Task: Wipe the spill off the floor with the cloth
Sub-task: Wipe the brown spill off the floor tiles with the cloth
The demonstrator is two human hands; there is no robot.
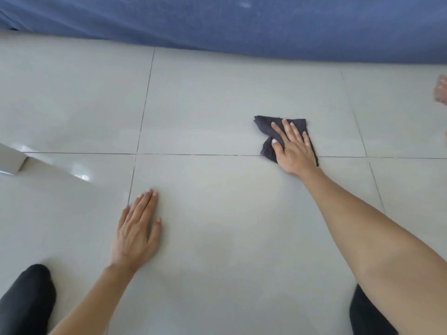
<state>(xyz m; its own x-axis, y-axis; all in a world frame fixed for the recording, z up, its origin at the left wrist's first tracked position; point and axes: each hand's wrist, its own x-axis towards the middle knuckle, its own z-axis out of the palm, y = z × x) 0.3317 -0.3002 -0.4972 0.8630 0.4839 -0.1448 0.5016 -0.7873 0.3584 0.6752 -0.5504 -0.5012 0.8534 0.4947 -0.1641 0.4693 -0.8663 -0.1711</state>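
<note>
Under the right hand [294, 148], dark cloth [268, 128] flat on floor [217, 105], fingers spread

Right hand [294, 148] flat on cloth [267, 128] (far right, on floor [217, 105]); left hand [137, 228] on floor, nearer, left.

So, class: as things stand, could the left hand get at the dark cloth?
Probably yes. The left hand lies flat on bare floor with nothing between it and the cloth, though the right hand already covers most of it.
</note>
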